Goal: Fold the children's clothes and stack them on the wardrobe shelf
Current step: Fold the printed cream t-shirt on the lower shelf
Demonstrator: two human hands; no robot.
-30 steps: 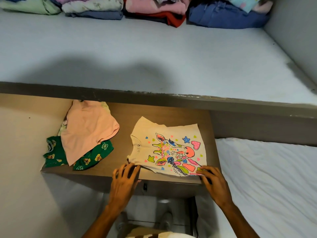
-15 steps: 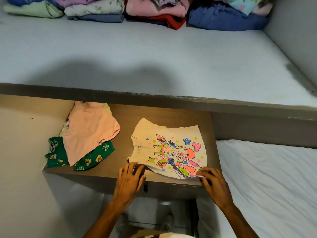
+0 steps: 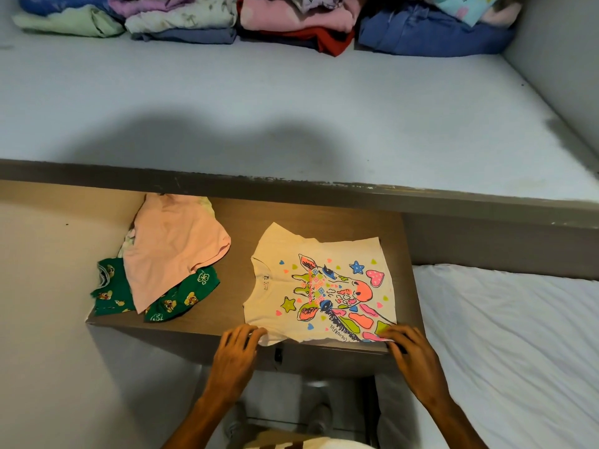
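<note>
A cream children's t-shirt (image 3: 319, 283) with a bright giraffe print lies flat on the brown wooden surface (image 3: 308, 218). My left hand (image 3: 238, 348) pinches its near left corner at the surface's front edge. My right hand (image 3: 410, 346) holds the near right corner by the hem. To the left lies a loose pile: a peach garment (image 3: 175, 244) on top of green printed clothing (image 3: 181, 298). Above, the pale wardrobe shelf (image 3: 291, 102) carries several stacks of folded clothes (image 3: 291, 21) along its back.
A grey wall (image 3: 557, 50) closes the shelf's right side. The shelf's dark front edge (image 3: 291, 189) overhangs the wooden surface. A white bed sheet (image 3: 512, 345) lies to the right. A light wall (image 3: 42, 286) stands to the left. My feet show below.
Both hands slid slightly along the t-shirt's near edge and now grip its corners; the left fingers curled over the left corner. The shirt stays flat.
</note>
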